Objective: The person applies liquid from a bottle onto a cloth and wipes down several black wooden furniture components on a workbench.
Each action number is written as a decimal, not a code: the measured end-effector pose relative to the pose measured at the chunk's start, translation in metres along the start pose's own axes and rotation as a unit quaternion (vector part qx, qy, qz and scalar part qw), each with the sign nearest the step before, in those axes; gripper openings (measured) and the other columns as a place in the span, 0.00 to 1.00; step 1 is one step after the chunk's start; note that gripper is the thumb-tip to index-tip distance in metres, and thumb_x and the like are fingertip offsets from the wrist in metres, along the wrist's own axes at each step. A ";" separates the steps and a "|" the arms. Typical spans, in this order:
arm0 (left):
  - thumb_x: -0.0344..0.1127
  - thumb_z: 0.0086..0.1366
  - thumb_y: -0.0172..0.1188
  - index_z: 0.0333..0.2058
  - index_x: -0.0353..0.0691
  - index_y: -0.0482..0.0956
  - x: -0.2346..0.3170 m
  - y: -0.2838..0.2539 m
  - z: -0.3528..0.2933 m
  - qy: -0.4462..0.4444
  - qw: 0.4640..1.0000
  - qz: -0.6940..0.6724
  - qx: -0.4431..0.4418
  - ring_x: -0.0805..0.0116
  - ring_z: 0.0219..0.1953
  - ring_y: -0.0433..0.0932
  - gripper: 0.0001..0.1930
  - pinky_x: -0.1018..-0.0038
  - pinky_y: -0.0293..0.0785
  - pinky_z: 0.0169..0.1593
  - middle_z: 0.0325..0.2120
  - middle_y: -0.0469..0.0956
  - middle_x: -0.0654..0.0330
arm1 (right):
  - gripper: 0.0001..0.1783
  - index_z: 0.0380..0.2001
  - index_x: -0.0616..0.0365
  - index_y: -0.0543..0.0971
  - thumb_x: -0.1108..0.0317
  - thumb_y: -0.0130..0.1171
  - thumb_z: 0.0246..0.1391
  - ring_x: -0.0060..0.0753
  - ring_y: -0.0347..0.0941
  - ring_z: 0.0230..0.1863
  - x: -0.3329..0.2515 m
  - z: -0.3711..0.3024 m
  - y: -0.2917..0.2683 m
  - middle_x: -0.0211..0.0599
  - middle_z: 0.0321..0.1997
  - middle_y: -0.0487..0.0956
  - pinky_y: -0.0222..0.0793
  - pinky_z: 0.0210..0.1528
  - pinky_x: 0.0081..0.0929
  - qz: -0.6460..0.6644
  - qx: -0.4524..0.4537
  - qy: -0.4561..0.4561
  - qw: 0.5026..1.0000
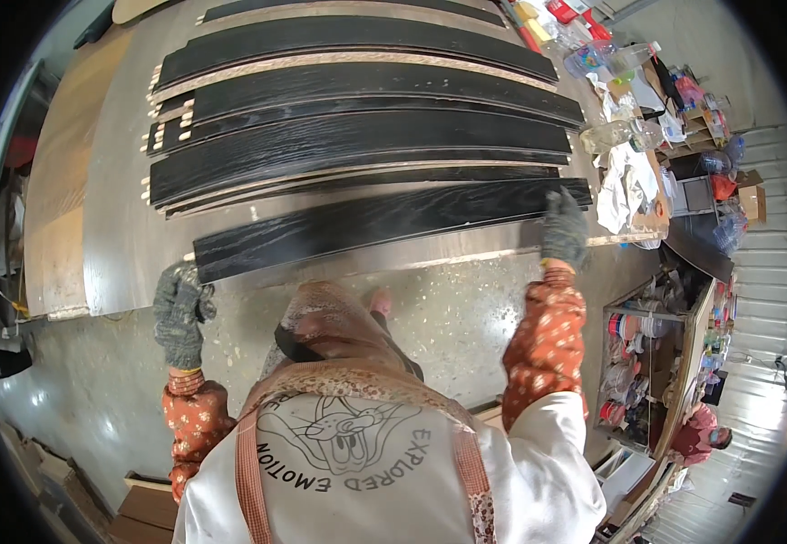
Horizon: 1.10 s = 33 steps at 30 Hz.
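A long black wood-grain board (pixel 384 222) lies along the near edge of the table, slightly askew. My left hand (pixel 180 304), in a grey knit glove, is beside the board's left end with its fingers curled; what they hold, if anything, I cannot make out. A small pale peg (pixel 189 257) shows between that hand and the board's end. My right hand (pixel 564 227), gloved alike, grips the board near its right end, its fingers over the top face. Farther back lie several more black boards (pixel 366 136), with pale pegs (pixel 146 181) sticking out at their left ends.
The worktable (pixel 121 181) has a brown left part. On its right side are crumpled white paper (pixel 627 189), clear plastic bottles (pixel 607 136) and red items (pixel 584 18). A cluttered shelf (pixel 647 363) stands at right. Another person (pixel 697 435) is at the far right.
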<state>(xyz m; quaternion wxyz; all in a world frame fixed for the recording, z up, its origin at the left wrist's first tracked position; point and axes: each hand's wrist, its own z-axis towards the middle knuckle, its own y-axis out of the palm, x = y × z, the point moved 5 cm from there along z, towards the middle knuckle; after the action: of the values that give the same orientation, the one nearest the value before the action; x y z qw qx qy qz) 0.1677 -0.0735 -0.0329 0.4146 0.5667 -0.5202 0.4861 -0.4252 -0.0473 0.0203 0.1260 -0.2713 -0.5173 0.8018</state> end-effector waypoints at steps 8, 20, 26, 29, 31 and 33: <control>0.43 0.64 0.58 0.46 0.38 0.73 -0.013 -0.018 0.007 0.022 0.999 0.002 0.024 0.79 0.18 0.70 0.17 0.83 0.66 0.20 0.26 0.76 0.63 | 0.20 0.51 0.48 0.75 0.54 0.51 0.59 0.41 0.79 0.39 -0.130 -0.039 0.007 0.40 0.40 0.81 0.73 0.43 0.36 -0.055 -0.238 -0.157 0.957; 0.41 0.66 0.55 0.48 0.39 0.71 -0.043 -0.048 0.017 0.046 0.995 -0.004 0.089 0.77 0.19 0.66 0.16 0.81 0.64 0.23 0.23 0.73 0.63 | 0.18 0.45 0.51 0.78 0.53 0.48 0.62 0.48 0.76 0.30 0.039 0.040 0.008 0.45 0.35 0.80 0.71 0.32 0.41 0.004 0.013 -0.334 0.942; 0.44 0.67 0.54 0.48 0.39 0.72 -0.033 -0.044 0.019 0.047 0.999 0.004 0.012 0.76 0.22 0.69 0.17 0.80 0.63 0.23 0.26 0.76 0.62 | 0.23 0.53 0.45 0.75 0.47 0.48 0.59 0.50 0.77 0.39 0.143 0.125 -0.030 0.50 0.39 0.80 0.71 0.44 0.39 -0.016 -0.068 -0.024 0.997; 0.45 0.67 0.53 0.49 0.40 0.72 -0.008 -0.042 -0.003 -0.078 0.991 0.058 0.090 0.77 0.21 0.68 0.18 0.81 0.62 0.22 0.25 0.75 0.63 | 0.36 0.59 0.45 0.67 0.40 0.57 0.50 0.53 0.74 0.45 0.137 0.139 -0.062 0.53 0.44 0.77 0.69 0.47 0.40 -0.017 -0.001 0.017 1.000; 0.48 0.66 0.53 0.51 0.42 0.74 -0.011 -0.100 -0.015 -0.048 0.990 0.058 0.115 0.76 0.23 0.70 0.20 0.81 0.65 0.25 0.30 0.77 0.63 | 0.49 0.63 0.53 0.61 0.37 0.61 0.43 0.54 0.68 0.55 0.153 0.155 -0.087 0.55 0.54 0.72 0.66 0.55 0.42 -0.122 0.075 0.019 0.989; 0.48 0.67 0.53 0.51 0.41 0.74 0.006 -0.102 -0.015 -0.024 0.978 0.041 0.204 0.75 0.26 0.72 0.21 0.80 0.69 0.31 0.33 0.78 0.62 | 0.43 0.62 0.47 0.64 0.40 0.61 0.45 0.52 0.63 0.61 0.185 0.161 -0.079 0.54 0.60 0.67 0.64 0.56 0.42 -0.166 0.160 0.042 0.972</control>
<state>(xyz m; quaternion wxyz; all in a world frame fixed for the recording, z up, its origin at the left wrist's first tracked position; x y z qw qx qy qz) 0.2673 -0.0487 -0.0204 0.2575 0.6291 -0.4426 0.5848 -0.6747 -0.0465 0.0858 0.3210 -0.1915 -0.4144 0.8298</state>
